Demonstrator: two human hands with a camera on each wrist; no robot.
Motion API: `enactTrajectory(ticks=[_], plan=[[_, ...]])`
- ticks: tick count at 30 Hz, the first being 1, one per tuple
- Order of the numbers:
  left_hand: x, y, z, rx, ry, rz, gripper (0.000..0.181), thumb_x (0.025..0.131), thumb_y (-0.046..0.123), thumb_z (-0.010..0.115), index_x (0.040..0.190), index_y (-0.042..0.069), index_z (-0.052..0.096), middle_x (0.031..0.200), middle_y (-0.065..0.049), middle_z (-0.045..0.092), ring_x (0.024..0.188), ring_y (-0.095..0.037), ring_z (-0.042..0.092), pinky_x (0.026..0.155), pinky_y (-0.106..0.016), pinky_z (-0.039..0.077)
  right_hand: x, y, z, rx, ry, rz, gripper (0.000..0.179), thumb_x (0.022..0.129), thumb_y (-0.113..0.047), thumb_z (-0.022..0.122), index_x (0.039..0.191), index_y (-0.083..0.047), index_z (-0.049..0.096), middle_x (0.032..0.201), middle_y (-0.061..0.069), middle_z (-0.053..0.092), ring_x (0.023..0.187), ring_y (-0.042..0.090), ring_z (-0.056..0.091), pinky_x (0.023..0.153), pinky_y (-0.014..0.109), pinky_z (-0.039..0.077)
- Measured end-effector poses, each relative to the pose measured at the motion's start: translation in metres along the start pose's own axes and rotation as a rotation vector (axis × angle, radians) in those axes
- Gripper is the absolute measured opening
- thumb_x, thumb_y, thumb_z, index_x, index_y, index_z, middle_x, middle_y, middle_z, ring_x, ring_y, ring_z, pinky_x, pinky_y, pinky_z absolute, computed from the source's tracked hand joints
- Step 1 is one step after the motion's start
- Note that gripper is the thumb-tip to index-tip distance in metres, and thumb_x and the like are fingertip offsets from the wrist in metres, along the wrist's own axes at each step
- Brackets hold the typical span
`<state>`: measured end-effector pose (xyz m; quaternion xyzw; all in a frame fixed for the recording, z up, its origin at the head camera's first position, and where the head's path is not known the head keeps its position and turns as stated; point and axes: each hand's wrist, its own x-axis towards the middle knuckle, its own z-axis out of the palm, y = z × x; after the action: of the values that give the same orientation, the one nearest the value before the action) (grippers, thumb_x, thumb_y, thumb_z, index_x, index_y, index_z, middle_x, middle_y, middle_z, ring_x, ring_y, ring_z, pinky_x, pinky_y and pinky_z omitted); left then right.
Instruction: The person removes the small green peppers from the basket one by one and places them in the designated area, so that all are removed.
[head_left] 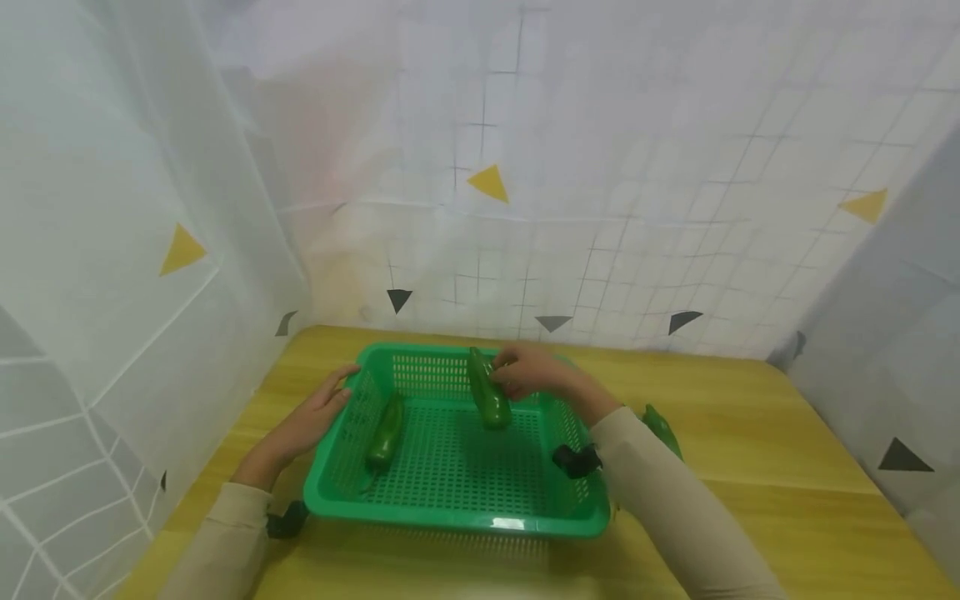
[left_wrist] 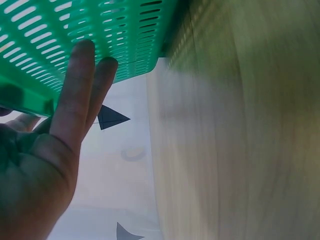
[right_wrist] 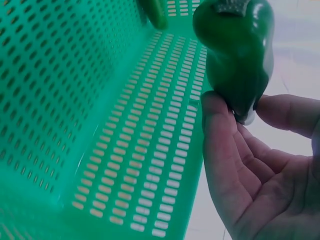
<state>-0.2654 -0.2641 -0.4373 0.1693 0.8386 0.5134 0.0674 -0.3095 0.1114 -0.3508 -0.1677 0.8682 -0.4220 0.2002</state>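
Note:
My right hand (head_left: 522,372) pinches a long, glossy green pepper (head_left: 489,400) between thumb and fingertips, above the floor of a green plastic basket (head_left: 457,523). In the right wrist view, the blunt stem end of this pepper points away from the fingers. My left hand (head_left: 311,417) lies at the basket's left rim. Two of its fingers (left_wrist: 75,95) stretch along the slotted outer wall in the left wrist view. Inside the basket, near its left wall, lies another green pepper (head_left: 386,433).
A third green pepper (head_left: 662,428) lies on the wooden table (head_left: 750,433) right of the basket, partly hidden by my right sleeve (head_left: 667,500). White sheeting (head_left: 637,208) with yellow and dark triangles rises behind the table and at both sides.

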Motion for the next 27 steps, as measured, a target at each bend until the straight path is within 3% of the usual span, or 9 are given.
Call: enactTrajectory(ticks=[5,12,23,27], plan=[[0.003,-0.001,0.0,-0.01,-0.001,0.008,0.054,0.113,0.037,0.031,0.161,0.015,0.019,0.16,-0.026,0.026,0.138,-0.051,0.037,0.107,-0.067,0.033,-0.009,0.005,-0.012,0.001,0.023,0.008,0.027,0.097,-0.011,0.063,0.12,0.005,0.065,0.11,0.017,0.068,0.087,0.026,0.072,0.081,0.043,0.06],[0.003,-0.002,-0.001,0.003,0.005,0.015,0.053,0.114,0.034,0.031,0.161,0.014,0.019,0.165,-0.022,0.013,0.143,-0.052,0.027,0.11,-0.071,0.025,-0.016,0.013,-0.022,0.011,0.026,0.001,0.025,0.097,-0.012,0.063,0.116,0.003,0.067,0.109,0.015,0.069,0.088,0.025,0.071,0.08,0.039,0.06],[-0.001,0.001,0.0,0.013,0.01,0.016,0.054,0.114,0.034,0.031,0.162,0.013,0.018,0.167,-0.02,0.009,0.144,-0.052,0.024,0.111,-0.072,0.023,-0.027,0.017,-0.038,0.01,0.059,0.022,0.029,0.099,-0.012,0.062,0.122,0.006,0.065,0.106,0.017,0.071,0.087,0.025,0.072,0.081,0.042,0.06],[-0.001,0.001,0.0,-0.006,0.006,0.004,0.054,0.114,0.035,0.03,0.162,0.014,0.018,0.163,-0.024,0.018,0.14,-0.051,0.033,0.109,-0.069,0.03,-0.032,0.022,-0.044,0.003,0.067,0.021,0.032,0.1,-0.013,0.061,0.126,0.006,0.065,0.105,0.016,0.071,0.088,0.024,0.073,0.081,0.04,0.06]])
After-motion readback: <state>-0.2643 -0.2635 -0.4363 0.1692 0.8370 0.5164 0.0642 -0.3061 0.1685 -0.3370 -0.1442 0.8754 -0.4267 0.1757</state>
